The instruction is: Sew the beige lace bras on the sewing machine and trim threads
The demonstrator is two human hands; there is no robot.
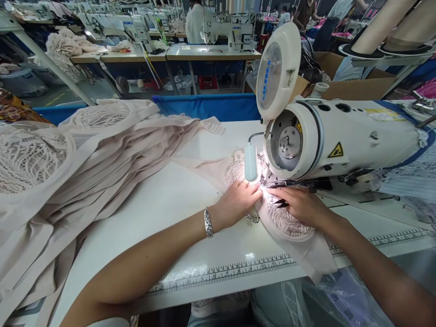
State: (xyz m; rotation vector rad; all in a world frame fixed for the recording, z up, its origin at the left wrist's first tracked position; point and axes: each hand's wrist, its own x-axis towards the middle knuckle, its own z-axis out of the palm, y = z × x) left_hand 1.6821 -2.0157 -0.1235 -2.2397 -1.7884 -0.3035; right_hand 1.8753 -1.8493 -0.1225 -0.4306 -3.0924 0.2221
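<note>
A pale pink lace garment piece [286,220] lies under the head of a white sewing machine [354,136], one end hanging over the table's front edge. My left hand [236,202], with a silver bracelet at its wrist, is closed on the cloth just left of the needle area. At the right of the needle, my right hand [301,204] grips the same piece with its fingers close to the machine. A small dark pointed tool [281,203] sticks out from under the right fingers; its kind is hard to make out. The needle itself is hidden by glare and fingers.
A pile of pale lace garment pieces [112,159] covers the table's left side. A small lamp [250,162] hangs by the needle area. A ruler strip [231,271] runs along the front edge. Thread cones [383,27] stand at upper right; other machines and people are behind.
</note>
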